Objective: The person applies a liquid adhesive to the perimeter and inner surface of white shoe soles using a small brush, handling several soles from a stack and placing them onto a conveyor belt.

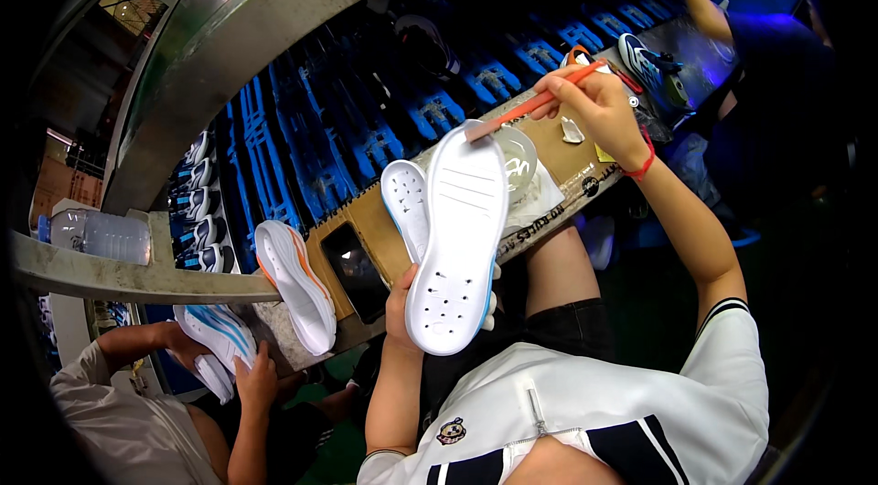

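My left hand (400, 313) is wrapped round the edge of a white shoe sole (462, 229) near its heel and holds it up, its holed inner face showing. In my right hand (599, 108) is a brush (535, 106) with an orange handle, gripped between fingers and thumb. The brush's tip meets the upper end of the sole. Just behind the sole, partly covered by it, stands a clear bowl (519, 160). A second white sole (403, 197) with a blue edge lies beside it on cardboard.
A dark phone (355, 270) and an orange-trimmed sole (297, 284) lie to the left. Blue racks (430, 110) run behind the bench under a metal frame (238, 0). At lower left, a co-worker's hands (256, 375) hold a blue-and-white sole. Sneakers (654, 69) sit at far right.
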